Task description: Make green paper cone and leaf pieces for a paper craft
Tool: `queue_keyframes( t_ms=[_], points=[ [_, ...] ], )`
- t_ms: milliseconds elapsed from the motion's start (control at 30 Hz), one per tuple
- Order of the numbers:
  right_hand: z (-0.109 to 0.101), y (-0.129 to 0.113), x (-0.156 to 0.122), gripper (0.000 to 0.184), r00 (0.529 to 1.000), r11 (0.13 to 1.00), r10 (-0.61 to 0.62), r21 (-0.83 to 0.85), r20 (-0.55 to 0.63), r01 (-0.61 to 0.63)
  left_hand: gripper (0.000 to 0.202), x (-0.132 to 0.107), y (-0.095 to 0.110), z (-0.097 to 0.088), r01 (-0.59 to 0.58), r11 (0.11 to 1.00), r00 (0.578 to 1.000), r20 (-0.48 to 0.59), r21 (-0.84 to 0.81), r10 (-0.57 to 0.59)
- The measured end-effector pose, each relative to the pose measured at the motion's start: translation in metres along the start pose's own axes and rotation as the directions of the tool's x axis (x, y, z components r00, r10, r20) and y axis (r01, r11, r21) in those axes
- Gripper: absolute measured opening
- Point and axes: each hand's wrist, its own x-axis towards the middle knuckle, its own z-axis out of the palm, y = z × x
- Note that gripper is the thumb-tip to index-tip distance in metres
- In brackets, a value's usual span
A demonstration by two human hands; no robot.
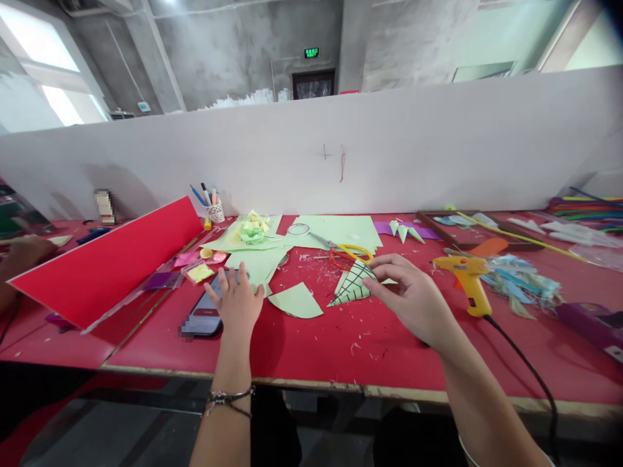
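Observation:
My right hand [406, 285] pinches the wide end of a light green paper cone [351, 285] marked with dark crossing lines, its tip pointing left and down over the red table. Fingers spread, my left hand [237, 298] hovers over or rests on a smartphone [207, 314]; whether it touches cannot be made out. Between the hands lies a flat green paper sector [298, 301]. Just behind the cone are scissors with yellow handles [354, 251]. Green paper sheets [335, 230] spread out at the back, and small green cones [405, 231] sit on purple paper.
A yellow glue gun [467, 282] stands at right, its black cord running off the front edge. A big red board [111, 266] leans at left. Behind are a pen cup [215, 211] and a white partition [272, 155]. A person's hand [29, 250] shows at far left.

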Motion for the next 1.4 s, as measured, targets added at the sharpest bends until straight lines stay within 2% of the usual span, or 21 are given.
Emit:
queue_keyframes(
  t_ms=[100, 167, 233, 300, 333, 400, 467, 500, 533, 567, 600, 667, 767, 833, 900, 1000, 1067, 1167, 1233, 1400],
  points=[
    [0.002, 0.0, 0.0, 0.021, 1.0, 1.0, 0.015, -0.009, 0.014, -0.015, 0.058, 0.002, -0.006, 0.001, 0.028, 0.999, 0.994, 0.108, -0.016, -0.026],
    [0.002, 0.0, 0.0, 0.02, 0.999, 0.999, 0.033, -0.008, 0.018, -0.033, 0.061, -0.001, -0.003, -0.001, 0.012, 0.999, 0.998, 0.062, -0.04, -0.009],
    [0.003, 0.0, 0.0, 0.019, 0.999, 0.999, 0.039, 0.003, 0.019, -0.039, 0.06, -0.004, 0.004, -0.005, -0.042, 0.994, 0.998, -0.054, -0.105, 0.036],
    [0.005, -0.001, 0.0, 0.018, 0.999, 1.0, 0.026, 0.014, 0.021, -0.027, 0.056, -0.006, 0.014, -0.011, -0.092, 0.962, 0.992, -0.102, -0.256, 0.068],
    [0.006, -0.001, 0.0, 0.016, 1.0, 1.0, 0.016, 0.016, 0.024, -0.016, 0.053, -0.007, 0.019, -0.014, -0.092, 0.925, 0.995, -0.077, -0.369, 0.068],
    [0.009, -0.001, 0.0, 0.013, 0.999, 1.0, -0.008, 0.017, 0.037, 0.008, 0.046, -0.011, 0.028, -0.021, -0.061, 0.776, 0.993, 0.037, -0.627, 0.108],
    [0.013, -0.002, 0.0, 0.011, 0.998, 1.0, -0.026, 0.016, 0.061, 0.025, 0.042, -0.017, 0.036, -0.028, -0.033, 0.537, 0.953, 0.136, -0.843, 0.272],
    [0.015, -0.002, 0.0, 0.01, 0.997, 0.999, -0.03, 0.016, 0.076, 0.029, 0.041, -0.022, 0.041, -0.03, -0.028, 0.413, 0.909, 0.149, -0.911, 0.389],
    [0.017, -0.002, 0.0, 0.011, 0.995, 0.999, -0.033, 0.017, 0.09, 0.031, 0.04, -0.028, 0.046, -0.032, -0.021, 0.304, 0.844, 0.146, -0.953, 0.516],
    [0.018, -0.002, 0.0, 0.011, 0.994, 0.999, -0.034, 0.02, 0.105, 0.032, 0.04, -0.033, 0.051, -0.033, 0.001, 0.224, 0.78, 0.141, -0.974, 0.61],
    [0.019, -0.002, 0.0, 0.011, 0.993, 0.999, -0.034, 0.024, 0.116, 0.032, 0.039, -0.039, 0.056, -0.033, 0.044, 0.185, 0.731, 0.158, -0.982, 0.664],
    [0.02, -0.003, 0.0, 0.011, 0.991, 0.998, -0.042, 0.044, 0.129, 0.036, 0.041, -0.049, 0.065, -0.03, 0.106, 0.178, 0.706, 0.2, -0.978, 0.679],
    [0.02, -0.003, -0.001, 0.011, 0.988, 0.995, -0.057, 0.087, 0.141, 0.045, 0.048, -0.055, 0.074, -0.023, 0.143, 0.182, 0.743, 0.227, -0.973, 0.63],
    [0.02, -0.004, -0.001, 0.011, 0.989, 0.994, -0.055, 0.105, 0.135, 0.041, 0.049, -0.055, 0.075, -0.02, 0.16, 0.17, 0.751, 0.232, -0.972, 0.619],
    [0.021, -0.004, -0.002, 0.01, 0.991, 0.993, -0.049, 0.117, 0.125, 0.034, 0.049, -0.055, 0.076, -0.019, 0.199, 0.13, 0.729, 0.236, -0.971, 0.642],
    [0.023, -0.007, -0.003, 0.009, 0.99, 0.99, -0.051, 0.135, 0.128, 0.033, 0.047, -0.056, 0.077, -0.02, 0.289, 0.016, 0.664, 0.213, -0.957, 0.716],
    [0.023, -0.009, -0.003, 0.008, 0.989, 0.99, -0.06, 0.132, 0.137, 0.042, 0.044, -0.058, 0.077, -0.02, 0.307, -0.003, 0.649, 0.208, -0.952, 0.732],
    [0.023, -0.012, -0.004, 0.008, 0.986, 0.993, -0.074, 0.106, 0.151, 0.058, 0.041, -0.06, 0.078, -0.019, 0.254, 0.108, 0.692, 0.259, -0.961, 0.674],
    [0.022, -0.013, -0.004, 0.008, 0.98, 0.995, -0.075, 0.074, 0.186, 0.063, 0.042, -0.061, 0.08, -0.02, 0.189, 0.171, 0.727, 0.255, -0.967, 0.638],
    [0.023, -0.013, -0.007, 0.013, 0.964, 0.997, -0.065, -0.032, 0.259, 0.076, 0.038, -0.062, 0.086, -0.019, 0.05, 0.201, 0.78, 0.164, -0.978, 0.604]
  ],
)
